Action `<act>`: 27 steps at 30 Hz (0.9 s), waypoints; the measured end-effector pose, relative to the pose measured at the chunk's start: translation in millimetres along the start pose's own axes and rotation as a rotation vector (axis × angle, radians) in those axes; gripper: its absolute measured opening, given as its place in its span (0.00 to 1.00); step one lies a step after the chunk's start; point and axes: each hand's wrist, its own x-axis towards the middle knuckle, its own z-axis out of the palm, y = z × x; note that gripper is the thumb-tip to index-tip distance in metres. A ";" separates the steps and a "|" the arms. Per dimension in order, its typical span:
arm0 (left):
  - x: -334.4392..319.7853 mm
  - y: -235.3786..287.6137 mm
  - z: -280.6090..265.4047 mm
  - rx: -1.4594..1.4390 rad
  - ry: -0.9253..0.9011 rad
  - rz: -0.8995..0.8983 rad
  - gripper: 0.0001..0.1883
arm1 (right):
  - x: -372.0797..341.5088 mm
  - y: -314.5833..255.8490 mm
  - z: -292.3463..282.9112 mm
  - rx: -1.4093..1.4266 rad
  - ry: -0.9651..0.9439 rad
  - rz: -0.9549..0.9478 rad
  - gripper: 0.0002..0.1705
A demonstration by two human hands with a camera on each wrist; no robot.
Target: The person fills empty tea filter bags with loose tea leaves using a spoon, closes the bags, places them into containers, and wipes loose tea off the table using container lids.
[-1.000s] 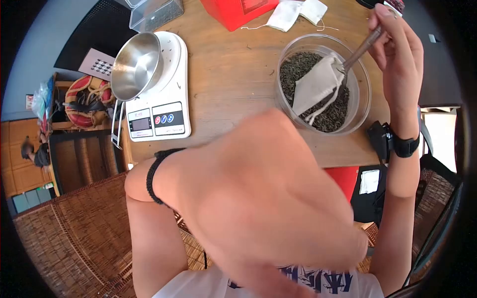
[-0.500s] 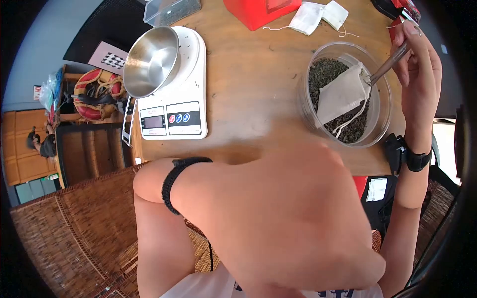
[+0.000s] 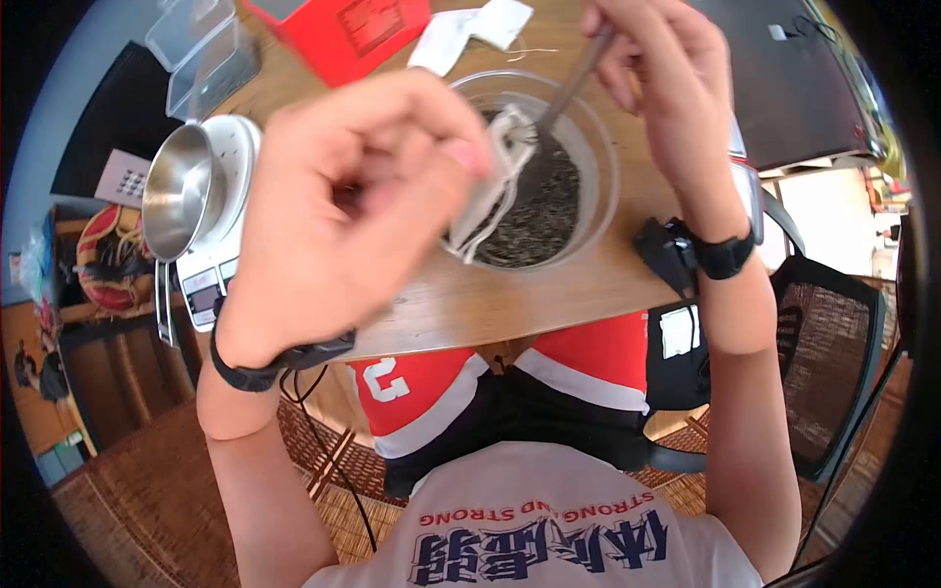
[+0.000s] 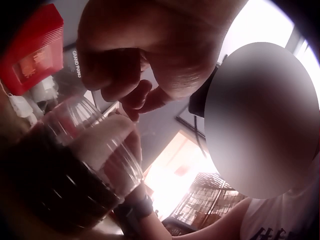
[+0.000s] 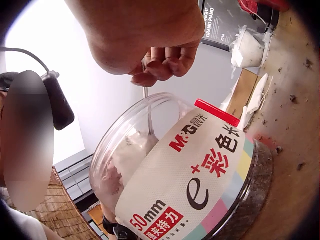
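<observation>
main risk imo is a spill. the pouch [image 3: 512, 147] is tilted inside the tub [image 3: 600, 157], above loose leaves [image 3: 537, 223], w/ the low end of the spoon [image 3: 576, 83] at its mouth. cloth looks soft, so if the spoon gets yanked back while it's caught, the pouch prob folds over and dumps whatever's in it. the string [image 3: 502, 209] hangs down alongside too, so a finger could snag it. and the tub looks light tbh, so leaning on the rim might tip it and scatter bits on the table [image 3: 461, 302].

as for pose: right hand [image 3: 671, 83] is up at the far right side of the tub, thumb and fingers pinched on the spoon's top end, handle slanting down-left to the pouch. right wrist cam has it above the rim, fingertips bent in.

left hand [image 3: 323, 245] comes in from the left, fingers loosely curled, thumb and index tips close together in front of the pouch. it's blurry, so idk if it has the cloth or is just beside it. it also hides part of the pouch, so a bad pinch could miss the edge.
</observation>
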 end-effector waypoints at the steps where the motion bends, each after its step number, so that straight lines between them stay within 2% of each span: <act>1: 3.0 -0.8 -3.3 0.011 0.014 -0.025 0.07 | 0.6 -2.4 1.8 0.008 0.001 0.011 0.17; 3: 10.6 -10.6 -13.4 0.055 -0.001 -0.022 0.05 | 2.8 -1.2 6.8 0.022 0.009 0.013 0.17; 5: 18.4 -22.1 -19.2 0.090 -0.017 -0.023 0.05 | 3.7 3.7 5.6 0.090 -0.061 -0.009 0.18; 8: 29.8 -41.9 -22.6 0.046 0.075 0.033 0.05 | 4.7 5.7 4.7 0.118 -0.075 -0.005 0.18; 10: 35.6 -47.3 -24.3 0.072 0.125 0.000 0.05 | 5.3 5.8 4.4 0.118 -0.078 -0.013 0.18; 14: 37.8 -61.2 -38.1 0.110 0.083 -0.035 0.06 | 7.0 7.9 4.1 0.109 -0.085 0.003 0.18; 16: 35.2 -61.8 -43.0 0.321 -0.121 -0.161 0.06 | 8.5 10.4 2.0 0.109 -0.085 0.033 0.18; 17: 33.6 -61.3 -42.5 0.319 -0.117 -0.164 0.06 | 8.6 11.3 1.7 0.108 -0.082 0.064 0.18; 20: 30.0 -49.6 -31.9 0.469 -0.283 -0.174 0.01 | 6.9 8.0 4.0 0.153 -0.056 0.107 0.18; 22: 28.3 -51.0 -27.7 0.391 -0.254 -0.131 0.03 | 10.9 13.1 2.1 0.114 -0.025 0.122 0.18; 24: 29.9 -46.9 -23.2 0.270 0.077 0.023 0.04 | 13.9 16.6 -2.3 0.094 -0.031 0.093 0.19; 25: 30.3 -40.7 -22.8 0.190 0.152 0.027 0.07 | 15.4 18.9 -5.0 0.108 -0.049 0.085 0.19; 26: 30.7 -39.9 -22.6 0.187 0.152 0.026 0.07 | 15.7 19.7 -4.6 0.106 -0.050 0.087 0.19; 27: 31.6 -39.9 -22.4 0.208 0.067 0.235 0.09 | 15.8 20.0 -4.3 0.116 -0.047 0.076 0.19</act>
